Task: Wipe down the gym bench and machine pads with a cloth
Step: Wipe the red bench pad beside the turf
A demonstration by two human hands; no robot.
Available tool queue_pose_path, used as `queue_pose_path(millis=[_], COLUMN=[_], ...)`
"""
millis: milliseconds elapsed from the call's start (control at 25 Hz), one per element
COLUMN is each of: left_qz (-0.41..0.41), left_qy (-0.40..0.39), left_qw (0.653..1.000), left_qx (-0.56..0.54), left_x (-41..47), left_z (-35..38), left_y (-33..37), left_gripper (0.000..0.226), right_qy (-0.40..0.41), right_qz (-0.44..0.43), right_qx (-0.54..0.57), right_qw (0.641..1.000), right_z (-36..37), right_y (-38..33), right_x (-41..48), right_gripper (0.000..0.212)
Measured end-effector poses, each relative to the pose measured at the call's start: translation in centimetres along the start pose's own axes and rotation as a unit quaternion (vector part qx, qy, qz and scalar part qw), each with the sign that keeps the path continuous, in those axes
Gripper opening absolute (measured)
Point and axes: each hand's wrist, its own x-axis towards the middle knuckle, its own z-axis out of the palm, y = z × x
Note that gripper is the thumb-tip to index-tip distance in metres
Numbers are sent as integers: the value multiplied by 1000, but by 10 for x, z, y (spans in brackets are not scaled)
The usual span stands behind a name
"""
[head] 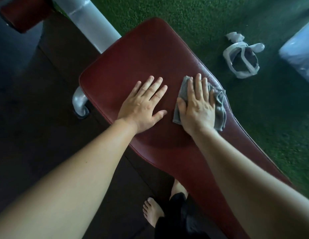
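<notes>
Main thing I'd worry about here: the cloth (220, 104) sits right at the right-hand edge of the bench pad (141, 62) and it's bunched up instead of spread flat. One outward stroke could drag it off the lip onto the green turf (184, 11), where it'd pick up grit and smear that back on the vinyl. Being wadded also means only a small patch really touches, so strips probably get missed.

The right hand (197, 109) lies flat on top of the cloth, fingers straight and close together, pressing rather than gripping, so nothing pins it if it slides. The left hand (143, 107) is flat on the bare pad just beside it, fingers straight and a bit spread, holding nothing. Leaning weight there could leave prints.

The pad is dark red, smooth, slightly glossy, with a seam round the edge, wide at the far end and narrowing toward the person. The cloth is grey, thin, creased, and partly hidden under the palm
</notes>
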Motion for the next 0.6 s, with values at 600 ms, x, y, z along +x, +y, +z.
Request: queue_pose_path(millis=[600], left_qz=[75], left_qy=[6], left_qw=[997], left_qx=[-31], left_x=[42], left_z=[10], left_y=[11], left_gripper=[76], right_qy=[-23], right_qz=[20], right_qx=[18], right_qw=[999], right_z=[4], right_y=[22], right_x=[-57], right_gripper=[73])
